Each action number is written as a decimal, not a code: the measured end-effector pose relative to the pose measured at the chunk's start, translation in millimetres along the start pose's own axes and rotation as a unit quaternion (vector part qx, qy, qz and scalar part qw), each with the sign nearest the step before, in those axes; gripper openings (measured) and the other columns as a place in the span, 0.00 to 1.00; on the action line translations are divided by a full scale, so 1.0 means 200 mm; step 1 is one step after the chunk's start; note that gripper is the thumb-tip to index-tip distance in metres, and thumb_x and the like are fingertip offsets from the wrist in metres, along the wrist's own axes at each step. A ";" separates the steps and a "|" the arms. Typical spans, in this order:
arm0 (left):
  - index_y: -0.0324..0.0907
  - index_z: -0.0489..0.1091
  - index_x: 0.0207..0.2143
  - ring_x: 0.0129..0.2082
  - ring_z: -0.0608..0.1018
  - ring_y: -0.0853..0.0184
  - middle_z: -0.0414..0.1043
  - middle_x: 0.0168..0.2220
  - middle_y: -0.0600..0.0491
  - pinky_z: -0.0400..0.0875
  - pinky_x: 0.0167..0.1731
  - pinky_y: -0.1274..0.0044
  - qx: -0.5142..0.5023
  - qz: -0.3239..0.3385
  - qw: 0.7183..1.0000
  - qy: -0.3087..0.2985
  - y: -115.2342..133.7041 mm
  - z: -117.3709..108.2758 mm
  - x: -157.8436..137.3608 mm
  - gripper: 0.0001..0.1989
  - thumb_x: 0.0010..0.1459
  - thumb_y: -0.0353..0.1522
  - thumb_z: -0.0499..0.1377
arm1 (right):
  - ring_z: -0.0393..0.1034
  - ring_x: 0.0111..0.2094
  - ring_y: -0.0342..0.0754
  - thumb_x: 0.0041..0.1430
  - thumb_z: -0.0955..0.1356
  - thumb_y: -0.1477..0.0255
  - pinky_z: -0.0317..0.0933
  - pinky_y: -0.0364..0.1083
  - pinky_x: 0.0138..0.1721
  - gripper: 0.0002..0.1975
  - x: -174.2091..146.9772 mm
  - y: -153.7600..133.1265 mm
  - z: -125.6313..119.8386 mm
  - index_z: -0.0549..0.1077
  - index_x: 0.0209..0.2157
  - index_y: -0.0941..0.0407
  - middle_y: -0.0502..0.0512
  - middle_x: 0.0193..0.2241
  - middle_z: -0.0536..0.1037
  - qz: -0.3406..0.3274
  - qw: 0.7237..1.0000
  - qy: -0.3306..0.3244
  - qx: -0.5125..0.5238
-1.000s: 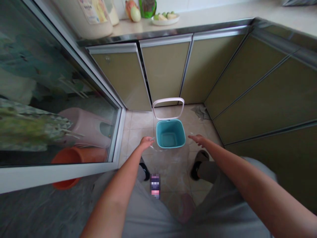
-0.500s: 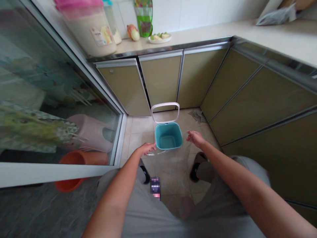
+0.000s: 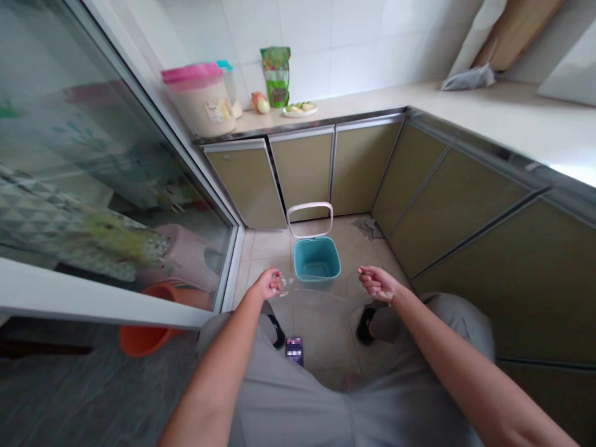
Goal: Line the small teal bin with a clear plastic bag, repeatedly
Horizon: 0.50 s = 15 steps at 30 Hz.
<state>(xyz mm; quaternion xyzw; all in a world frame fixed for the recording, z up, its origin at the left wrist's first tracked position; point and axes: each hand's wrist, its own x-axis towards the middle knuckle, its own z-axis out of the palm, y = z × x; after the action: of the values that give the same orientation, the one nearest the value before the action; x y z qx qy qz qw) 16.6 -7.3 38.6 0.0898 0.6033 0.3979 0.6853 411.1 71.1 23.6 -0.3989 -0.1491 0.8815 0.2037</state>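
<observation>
pulled away from the turquoise bin (image 3: 317, 253) since half a second ago, the left grip (image 3: 270, 284) has gone from fingers stretched toward the rim to a curled fist, clenched on a bunch of clear film (image 3: 321, 294), while the right grip (image 3: 378, 284) has moved farther out to the side, palm turned up and fingers folded on the film's other end; the sheet spans the gap between them, just before the bin. with the view swung upward, more of the tiled wall (image 3: 363, 43) shows above the beige cabinets (image 3: 302, 177) and the pale table (image 3: 363, 103) that tops them. along the left runs a framed glass door (image 3: 116, 155), and gray trousers (image 3: 302, 403) fill the foreground over the tiled floor (image 3: 326, 323). upright on that floor, the bin stands between the person's feet and the cabinets, unmoved, its pale ring (image 3: 310, 205) raised behind it. an orange bucket (image 3: 149, 338) sits by the door. at the table's left end is a pink-lidded container (image 3: 205, 108); a green pouch (image 3: 278, 77) stands near it, behind a white plate (image 3: 298, 114) of cut food. smaller still, a crumpled gray cloth (image 3: 367, 227) lies near the cabinet corner.
</observation>
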 end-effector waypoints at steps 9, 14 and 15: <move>0.38 0.67 0.30 0.11 0.50 0.80 0.46 0.13 0.65 0.49 0.17 0.85 0.023 0.172 0.985 -0.015 0.94 0.39 -0.50 0.06 0.59 0.31 0.57 | 0.39 0.15 0.37 0.67 0.61 0.74 0.36 0.36 0.14 0.06 -0.34 -0.75 0.77 0.66 0.34 0.58 0.44 0.16 0.58 -0.143 0.964 0.065 -0.213; 0.24 0.73 0.46 0.30 0.76 0.76 0.53 0.21 0.60 0.45 0.35 0.72 0.110 0.505 0.855 -0.052 1.73 0.81 -1.48 0.36 0.68 0.31 0.27 | 0.41 0.18 0.30 0.71 0.56 0.73 0.32 0.39 0.25 0.14 -1.11 -1.31 1.57 0.71 0.40 0.62 0.41 0.18 0.56 -0.407 0.870 0.049 -0.273; 0.24 0.72 0.49 0.42 0.76 0.70 0.55 0.25 0.59 0.43 0.34 0.69 0.127 0.597 0.790 -0.046 1.75 0.84 -1.64 0.43 0.66 0.32 0.20 | 0.44 0.19 0.29 0.71 0.56 0.72 0.33 0.41 0.27 0.16 -1.25 -1.34 1.66 0.73 0.42 0.63 0.41 0.18 0.57 -0.463 0.837 0.034 -0.291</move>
<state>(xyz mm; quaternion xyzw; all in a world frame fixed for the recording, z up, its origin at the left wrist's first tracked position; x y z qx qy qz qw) 28.7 71.6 539.3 0.5371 0.4420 0.6430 0.3206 371.3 151.9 510.7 -0.3541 -0.5588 0.5861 0.4679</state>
